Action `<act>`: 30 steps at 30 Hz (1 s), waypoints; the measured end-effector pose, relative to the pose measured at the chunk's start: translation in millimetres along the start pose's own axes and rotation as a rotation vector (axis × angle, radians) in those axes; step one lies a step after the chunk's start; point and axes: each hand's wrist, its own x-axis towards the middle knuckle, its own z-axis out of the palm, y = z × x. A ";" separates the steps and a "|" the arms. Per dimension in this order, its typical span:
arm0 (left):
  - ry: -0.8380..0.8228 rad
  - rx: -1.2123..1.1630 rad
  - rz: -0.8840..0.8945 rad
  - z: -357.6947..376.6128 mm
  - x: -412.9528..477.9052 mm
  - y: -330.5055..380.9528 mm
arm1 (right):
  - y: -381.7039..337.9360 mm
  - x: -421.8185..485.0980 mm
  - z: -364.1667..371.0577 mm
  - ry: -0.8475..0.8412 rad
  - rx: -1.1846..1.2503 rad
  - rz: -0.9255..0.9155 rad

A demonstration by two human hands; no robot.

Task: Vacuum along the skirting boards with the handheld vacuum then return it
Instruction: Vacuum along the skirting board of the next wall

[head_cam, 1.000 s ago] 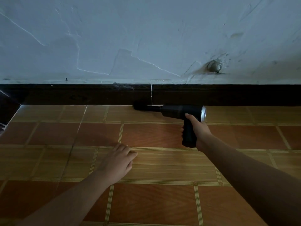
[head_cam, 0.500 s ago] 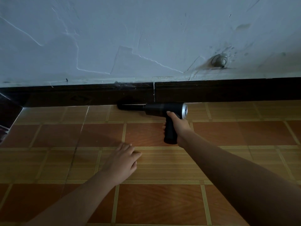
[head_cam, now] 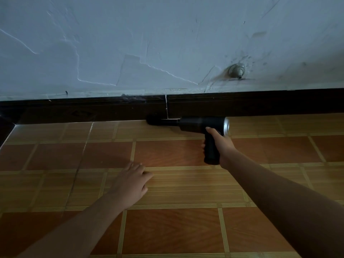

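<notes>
Handheld vacuum [head_cam: 202,123], where is it at this moment?

It is low at the far side of the tiled floor [head_cam: 176,229], just beside the dark skirting board [head_cam: 93,110]. The black body lies along the board, with the nozzle to the left and the silver end cap [head_cam: 226,125] to the right.

Does the nozzle touch the board?

The round brush tip [head_cam: 154,120] is at the foot of the board, a little left of the pale vertical joint [head_cam: 166,107] between two board pieces. It looks like touching, but tip and board are both dark, so I cannot tell for sure.

Who holds it?

The right hand [head_cam: 221,144]. Its fingers are wrapped around the black handle, which points toward the near side, and one digit reaches up to the body. The arm comes in from the near right.

And the left hand [head_cam: 130,183]?

It rests palm down on the floor, nearer and to the left of the vacuum, well apart from it. Its fingers are almost straight and hold nothing.

What else is there?

Above the board is a pale wall [head_cam: 167,43] with cracks, and on it, right of the joint, a small round fitting [head_cam: 236,70].
</notes>
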 end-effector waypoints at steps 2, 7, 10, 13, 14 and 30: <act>-0.027 0.012 -0.015 -2.4 1.5 2.8 | -3.1 -2.5 -12.7 0.010 0.005 0.004; -0.065 0.045 -0.030 -8.2 2.4 9.4 | -8.2 -9.0 -39.2 0.020 0.022 -0.012; -0.063 0.056 -0.048 -8.5 2.9 12.3 | -10.1 -11.6 -50.9 0.037 0.030 -0.029; -0.070 0.086 -0.057 -10.7 3.7 15.6 | -10.2 -13.8 -62.5 0.050 0.041 -0.025; -0.074 0.088 -0.064 -11.7 3.9 16.9 | -9.6 -14.5 -65.6 0.056 0.044 -0.021; -0.028 -0.044 -0.120 -6.5 -10.2 -1.2 | -1.9 -14.2 -30.7 -0.014 0.022 0.002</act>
